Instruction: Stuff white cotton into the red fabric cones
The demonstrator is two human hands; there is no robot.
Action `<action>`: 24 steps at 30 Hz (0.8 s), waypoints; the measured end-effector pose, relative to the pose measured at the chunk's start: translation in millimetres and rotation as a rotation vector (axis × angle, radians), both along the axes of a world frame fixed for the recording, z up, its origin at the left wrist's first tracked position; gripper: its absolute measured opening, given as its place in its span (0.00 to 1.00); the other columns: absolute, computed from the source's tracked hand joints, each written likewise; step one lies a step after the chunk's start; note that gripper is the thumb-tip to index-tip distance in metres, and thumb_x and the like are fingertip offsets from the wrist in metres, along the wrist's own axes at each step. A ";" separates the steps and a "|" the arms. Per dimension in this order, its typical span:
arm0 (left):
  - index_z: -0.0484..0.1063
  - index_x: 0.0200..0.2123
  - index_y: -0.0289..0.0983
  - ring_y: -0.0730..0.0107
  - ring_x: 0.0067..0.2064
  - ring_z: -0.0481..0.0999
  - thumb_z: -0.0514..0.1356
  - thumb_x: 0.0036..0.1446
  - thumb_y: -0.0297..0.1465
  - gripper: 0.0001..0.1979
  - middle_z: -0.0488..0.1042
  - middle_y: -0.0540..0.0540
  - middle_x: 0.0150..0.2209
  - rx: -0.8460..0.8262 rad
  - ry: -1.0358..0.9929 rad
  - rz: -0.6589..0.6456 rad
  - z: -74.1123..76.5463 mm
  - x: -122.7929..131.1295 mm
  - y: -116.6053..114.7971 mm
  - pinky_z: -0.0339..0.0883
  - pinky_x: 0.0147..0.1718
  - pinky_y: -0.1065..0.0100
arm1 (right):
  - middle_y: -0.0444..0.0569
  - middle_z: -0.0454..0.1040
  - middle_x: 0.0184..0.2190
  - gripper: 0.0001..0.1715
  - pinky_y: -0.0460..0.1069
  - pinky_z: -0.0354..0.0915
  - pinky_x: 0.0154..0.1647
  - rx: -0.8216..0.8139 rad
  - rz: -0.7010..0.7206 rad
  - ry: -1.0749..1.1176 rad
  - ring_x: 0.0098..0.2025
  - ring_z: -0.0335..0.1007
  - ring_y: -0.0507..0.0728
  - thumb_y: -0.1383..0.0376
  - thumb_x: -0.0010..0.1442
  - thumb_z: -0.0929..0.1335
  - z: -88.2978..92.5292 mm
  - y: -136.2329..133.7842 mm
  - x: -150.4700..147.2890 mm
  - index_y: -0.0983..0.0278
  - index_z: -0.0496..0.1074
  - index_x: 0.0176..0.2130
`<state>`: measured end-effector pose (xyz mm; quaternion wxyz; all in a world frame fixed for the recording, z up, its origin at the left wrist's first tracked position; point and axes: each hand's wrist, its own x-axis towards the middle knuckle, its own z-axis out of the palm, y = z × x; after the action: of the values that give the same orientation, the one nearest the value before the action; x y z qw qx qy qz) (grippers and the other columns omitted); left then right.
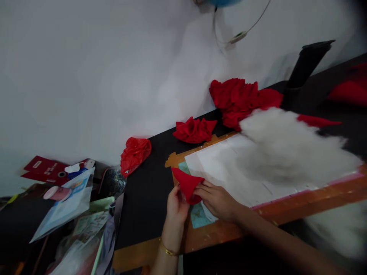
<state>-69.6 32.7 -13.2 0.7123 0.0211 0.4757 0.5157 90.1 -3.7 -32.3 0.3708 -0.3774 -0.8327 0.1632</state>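
Note:
Both my hands hold a small red cloth piece (187,184) shaped like a cone over the near corner of a wooden board (218,231). My left hand (176,208), with a gold bangle at the wrist, pinches its left side. My right hand (218,200) grips its right side with the fingers closed. The cone's tip points up and left.
A heap of white stuffing (286,147) lies on white paper (218,164) on the board. Red fabric pieces (195,130), a larger red pile (241,97) and a red plastic bag (134,152) sit along the wall. A black tube (304,70) stands behind. Packets and papers (69,202) clutter the left.

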 end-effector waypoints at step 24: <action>0.69 0.54 0.37 0.68 0.35 0.80 0.65 0.56 0.31 0.22 0.80 0.45 0.39 0.263 0.216 0.081 6.2 33.9 -8.8 0.74 0.40 0.68 | 0.61 0.79 0.39 0.18 0.56 0.74 0.43 0.000 -0.284 -0.292 0.41 0.77 0.64 0.76 0.59 0.62 -21.1 2.2 -31.6 0.72 0.76 0.45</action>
<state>-35.7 23.9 -6.9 0.6267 0.1502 0.4783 0.5966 58.5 -1.5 -53.4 0.2652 -0.5107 -0.8161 0.0528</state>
